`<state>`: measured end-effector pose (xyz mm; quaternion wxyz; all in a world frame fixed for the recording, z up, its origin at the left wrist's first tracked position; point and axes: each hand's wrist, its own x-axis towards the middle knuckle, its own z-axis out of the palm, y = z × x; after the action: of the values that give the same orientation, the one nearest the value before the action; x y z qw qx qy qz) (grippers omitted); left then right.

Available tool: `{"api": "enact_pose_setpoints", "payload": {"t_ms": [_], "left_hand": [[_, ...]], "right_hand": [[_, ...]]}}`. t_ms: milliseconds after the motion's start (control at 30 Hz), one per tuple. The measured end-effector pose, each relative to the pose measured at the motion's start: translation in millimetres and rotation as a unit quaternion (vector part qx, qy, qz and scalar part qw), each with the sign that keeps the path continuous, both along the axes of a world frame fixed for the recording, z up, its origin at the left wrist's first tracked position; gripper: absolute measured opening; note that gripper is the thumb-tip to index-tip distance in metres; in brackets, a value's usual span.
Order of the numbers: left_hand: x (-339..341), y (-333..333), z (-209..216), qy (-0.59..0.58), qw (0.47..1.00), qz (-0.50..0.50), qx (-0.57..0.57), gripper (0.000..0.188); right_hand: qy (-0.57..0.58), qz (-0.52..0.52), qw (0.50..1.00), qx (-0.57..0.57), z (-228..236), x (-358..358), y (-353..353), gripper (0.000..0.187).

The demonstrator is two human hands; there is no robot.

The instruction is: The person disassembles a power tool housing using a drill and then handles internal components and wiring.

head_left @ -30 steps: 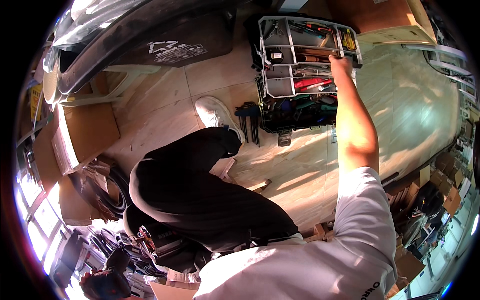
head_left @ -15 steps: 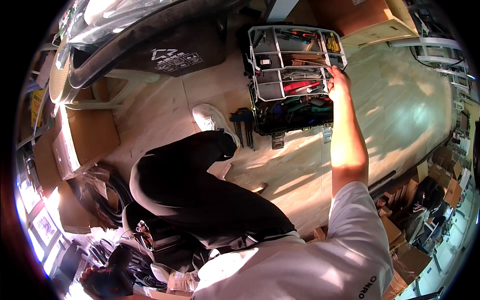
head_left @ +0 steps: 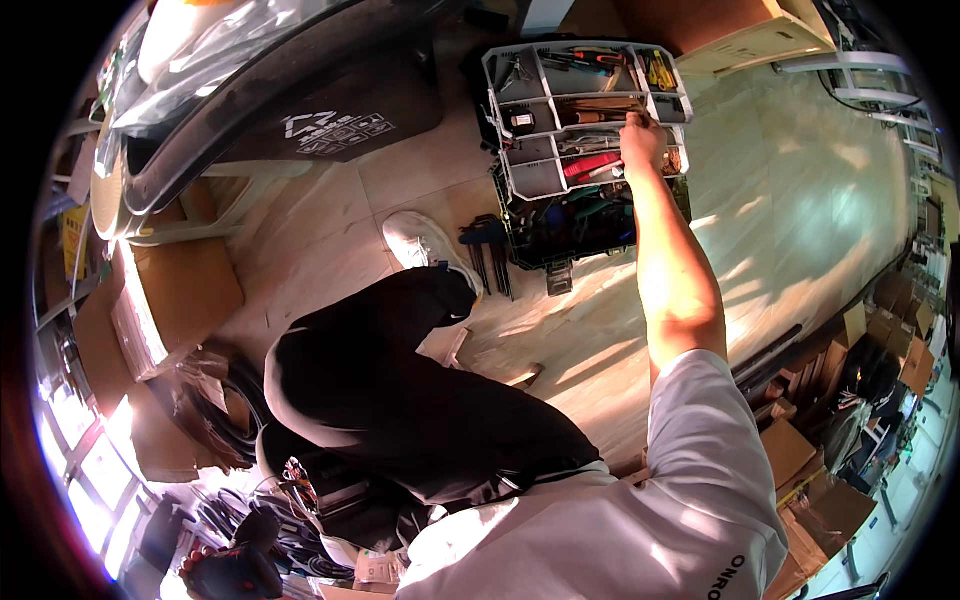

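Note:
My right hand (head_left: 642, 145) reaches over the grey divided tray (head_left: 545, 133) of a toolbox, its fingers bent together at the brown thin pieces (head_left: 595, 112) in a middle compartment. What lies between the fingertips is hidden. A red-handled tool (head_left: 592, 165) and yellow tools (head_left: 658, 72) lie in other compartments. Under the tray the black toolbox base (head_left: 560, 230) holds several dark hand tools. Far down at the left, my left hand (head_left: 190, 566) is wrapped round a black handheld power tool (head_left: 238, 572); its exact kind is unclear.
A large black bin (head_left: 340, 110) stands at upper left. Cardboard boxes (head_left: 190, 300) and coiled black cables (head_left: 240, 400) are on the left. A dark clamp-like tool (head_left: 485, 250) lies beside my shoe (head_left: 420, 240). More boxes (head_left: 825, 510) are piled at right, and a wooden cabinet (head_left: 740, 40) stands behind.
My right hand has moved left from the tray's right edge to the brown pieces in the middle. My left hand keeps the black power tool low at the left.

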<state>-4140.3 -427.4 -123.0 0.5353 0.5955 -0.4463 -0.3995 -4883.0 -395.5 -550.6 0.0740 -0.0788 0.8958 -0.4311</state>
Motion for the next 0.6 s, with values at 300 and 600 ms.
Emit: {"api": "enact_pose_setpoints", "payload": {"t_ms": [300, 600], "left_hand": [[-65, -81, -6, 0.018, 0.994, -0.104, -0.036, 0.034], [-94, -33, 4, 0.095, 0.975, -0.200, 0.030, 0.033]], "right_hand": [[0.212, 0.328, 0.896, 0.211, 35, -23, 8, 0.021], [0.110, 0.447, 0.806, 0.371, 21, -59, -18, 0.024]]}}
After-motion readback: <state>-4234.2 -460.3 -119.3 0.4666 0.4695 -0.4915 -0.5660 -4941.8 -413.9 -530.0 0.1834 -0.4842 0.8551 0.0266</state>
